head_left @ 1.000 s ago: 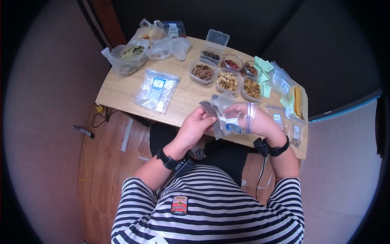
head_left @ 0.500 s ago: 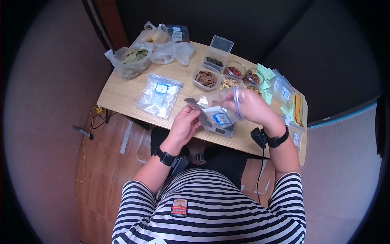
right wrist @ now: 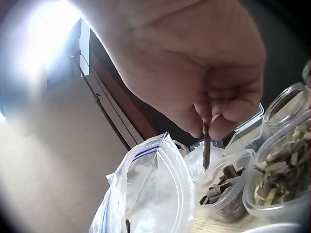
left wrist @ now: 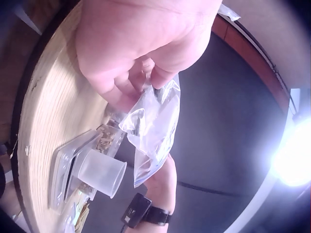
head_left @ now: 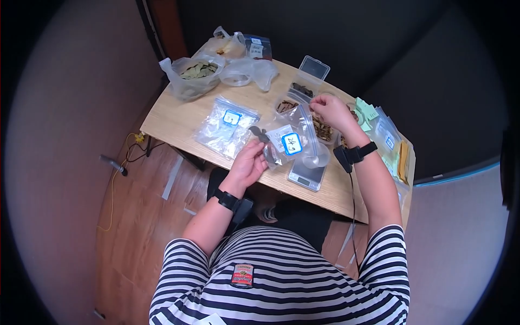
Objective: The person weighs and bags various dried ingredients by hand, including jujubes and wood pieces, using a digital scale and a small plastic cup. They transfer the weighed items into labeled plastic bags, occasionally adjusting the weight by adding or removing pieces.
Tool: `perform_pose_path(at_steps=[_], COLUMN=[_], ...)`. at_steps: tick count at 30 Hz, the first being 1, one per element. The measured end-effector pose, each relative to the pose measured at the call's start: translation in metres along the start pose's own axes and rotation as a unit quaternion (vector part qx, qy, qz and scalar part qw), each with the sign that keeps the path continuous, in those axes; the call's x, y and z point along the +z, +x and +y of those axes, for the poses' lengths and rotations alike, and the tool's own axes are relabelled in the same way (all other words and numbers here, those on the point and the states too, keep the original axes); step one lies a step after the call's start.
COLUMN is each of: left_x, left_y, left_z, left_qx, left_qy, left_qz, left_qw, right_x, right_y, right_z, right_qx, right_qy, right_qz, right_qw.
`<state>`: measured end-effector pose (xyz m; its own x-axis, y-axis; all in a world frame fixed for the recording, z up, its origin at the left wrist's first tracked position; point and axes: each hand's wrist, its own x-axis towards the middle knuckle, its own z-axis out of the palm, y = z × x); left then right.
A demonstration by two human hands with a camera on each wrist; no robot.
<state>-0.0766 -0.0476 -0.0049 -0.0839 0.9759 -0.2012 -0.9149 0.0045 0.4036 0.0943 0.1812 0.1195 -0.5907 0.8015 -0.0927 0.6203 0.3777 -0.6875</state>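
Observation:
The left hand pinches the lower corner of a clear zip bag labelled 24 g, with dark flat pieces at that end. In the left wrist view, the bag hangs from the curled fingers of the left hand. Above the bag's mouth, the right hand is raised near the food tubs. A thin brown strip is pinched between thumb and finger of the right hand, beside the bag's open mouth and over a tub of brown bark pieces.
A scale bears a translucent cup. Another zip bag lies to the left. Leaves fill a plastic bag at the back left. A lidded tub stands behind; green notes and brown envelopes lie right.
The right hand has left the bag and moved up and back over the tubs. The bag has tilted so its label faces up, and the scale with the cup has come into view.

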Motion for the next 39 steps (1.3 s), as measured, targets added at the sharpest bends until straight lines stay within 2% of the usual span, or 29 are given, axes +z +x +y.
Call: perform_pose_path(at_steps=[1, 3, 4, 6, 10, 13, 15, 17, 19, 23, 25, 26, 28, 29, 31, 33, 36, 39], left_x=[0.000, 0.001, 0.000, 0.000, 0.007, 0.014, 0.010, 0.016, 0.006, 0.039, 0.052, 0.058, 0.069, 0.074, 0.071, 0.074, 0.087, 0.090], left_y=[-0.001, -0.002, -0.002, -0.003, -0.004, -0.005, -0.001, 0.006, 0.024, 0.056, 0.074, 0.081, 0.096, 0.102, 0.121, 0.136, 0.152, 0.173], left_z=[0.000, 0.001, 0.001, 0.001, 0.002, 0.007, 0.012, 0.023, 0.039, 0.070, 0.081, 0.085, 0.090, 0.092, 0.100, 0.103, 0.102, 0.105], left_qx=[0.002, 0.003, 0.005, 0.006, 0.016, 0.012, 0.037, 0.058, 0.065, 0.078, 0.089, 0.096, 0.106, 0.120, 0.114, 0.129, 0.138, 0.130], left_qy=[0.001, -0.009, -0.009, -0.022, -0.033, -0.035, -0.052, -0.014, 0.023, 0.087, 0.124, 0.142, 0.177, 0.202, 0.242, 0.317, 0.359, 0.412], left_qz=[0.001, 0.000, 0.000, 0.003, 0.016, 0.031, 0.030, 0.033, -0.016, -0.016, 0.002, 0.011, 0.032, 0.056, 0.041, 0.072, 0.097, 0.075], left_qw=[1.000, 1.000, 1.000, 1.000, 0.999, 0.999, 0.998, 0.998, 0.998, 0.993, 0.988, 0.985, 0.978, 0.970, 0.963, 0.937, 0.918, 0.899], right_x=[0.001, 0.003, 0.003, 0.000, -0.007, 0.003, 0.020, 0.037, 0.052, 0.073, 0.079, 0.083, 0.089, 0.090, 0.091, 0.090, 0.086, 0.085], right_y=[0.000, -0.005, -0.008, -0.019, -0.083, -0.124, -0.150, -0.169, -0.182, -0.193, -0.195, -0.196, -0.197, -0.198, -0.198, -0.200, -0.202, -0.201], right_z=[-0.003, -0.008, -0.005, 0.006, 0.002, 0.038, 0.068, 0.091, 0.108, 0.129, 0.130, 0.130, 0.124, 0.122, 0.119, 0.116, 0.110, 0.108], right_qx=[-0.002, 0.055, 0.053, -0.044, -0.001, 0.035, 0.057, 0.078, 0.124, 0.149, 0.136, 0.135, 0.076, 0.078, 0.056, 0.056, 0.054, 0.050], right_qy=[0.001, 0.052, 0.053, 0.055, 0.155, 0.224, 0.241, 0.261, 0.301, 0.333, 0.259, 0.268, 0.174, 0.181, 0.129, 0.123, 0.106, 0.100], right_qz=[-0.001, 0.044, 0.044, 0.082, 0.136, 0.155, 0.173, 0.190, 0.184, 0.217, 0.254, 0.261, 0.322, 0.328, 0.338, 0.341, 0.341, 0.345], right_qw=[1.000, 0.996, 0.996, 0.994, 0.978, 0.962, 0.953, 0.943, 0.927, 0.905, 0.922, 0.918, 0.928, 0.924, 0.931, 0.930, 0.932, 0.932])
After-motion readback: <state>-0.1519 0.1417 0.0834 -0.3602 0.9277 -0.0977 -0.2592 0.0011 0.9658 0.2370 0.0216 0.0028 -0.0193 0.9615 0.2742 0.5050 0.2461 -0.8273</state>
